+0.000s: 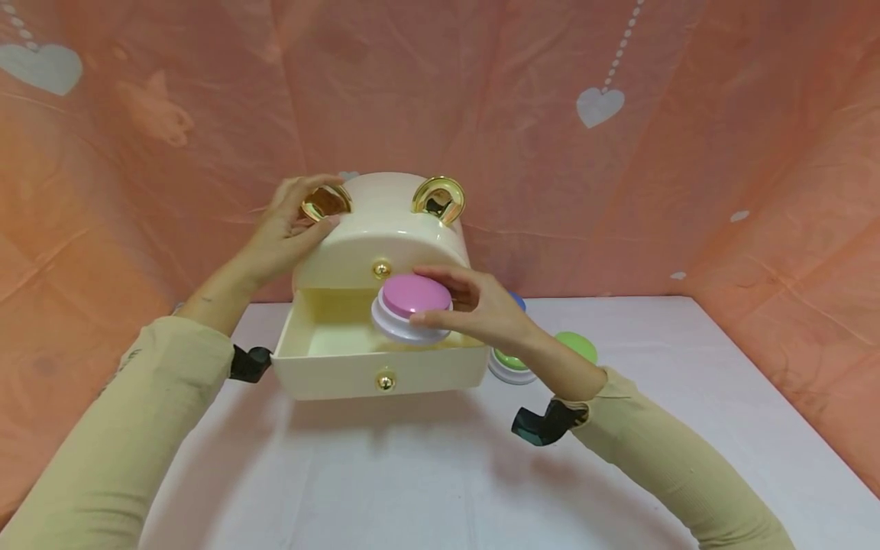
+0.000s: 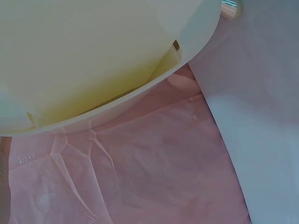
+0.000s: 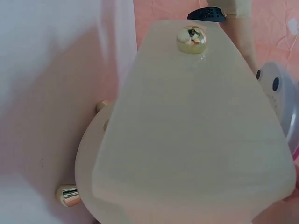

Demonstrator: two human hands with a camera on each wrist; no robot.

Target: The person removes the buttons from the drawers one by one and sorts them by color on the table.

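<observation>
**Pink button held over open drawer**

Nearest the head camera we saw both sleeves, beige, each with a dark wrist mount. Right hand had fingers and thumb curled round the pink button, white base, holding it above the pulled-out bottom drawer of the cream storage box. Left hand rested on the box's top left side, fingers relaxed beside the gold ear, gripping nothing. Green buttons sat on the white table just right of the drawer, partly behind our right wrist. Pink heart-print cloth behind.
</observation>
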